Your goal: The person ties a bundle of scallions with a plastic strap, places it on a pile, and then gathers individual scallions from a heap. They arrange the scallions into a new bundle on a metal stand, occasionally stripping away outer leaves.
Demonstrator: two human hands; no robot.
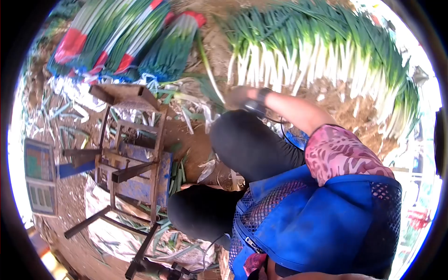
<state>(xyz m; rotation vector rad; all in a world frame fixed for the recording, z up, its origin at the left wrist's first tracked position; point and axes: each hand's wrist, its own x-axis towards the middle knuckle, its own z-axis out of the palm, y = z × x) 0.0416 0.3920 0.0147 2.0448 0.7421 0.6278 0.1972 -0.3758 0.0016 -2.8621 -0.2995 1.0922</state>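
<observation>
One hand is showing in the head view: the right hand, which is reaching out beyond the bent knee in black trousers, with a dark band sitting on its wrist. Its fingers are looking curled shut around the lower end of a single green onion stalk, though blur is hiding the exact grip. The stalk is running from the hand up across the bare soil, its green end pointing toward the tied bundles. The left hand is lying outside the picture, so I cannot tell how it is set. The arm is coming out of a pink patterned sleeve over a blue mesh vest. Just beyond the hand, a long row of loose green onions is lying on the ground, white stems facing the person and leaves fanning away. Well apart from that row, several bundles of green onions wrapped with red bands are lying side by side. Beside the knees, a rusty frame stand is standing over a blue platform, with trimmed leaves scattered around its legs. A weighing scale display is sitting at the far edge next to the stand. A white sack is lying spread on the soil under the stand's near legs.
</observation>
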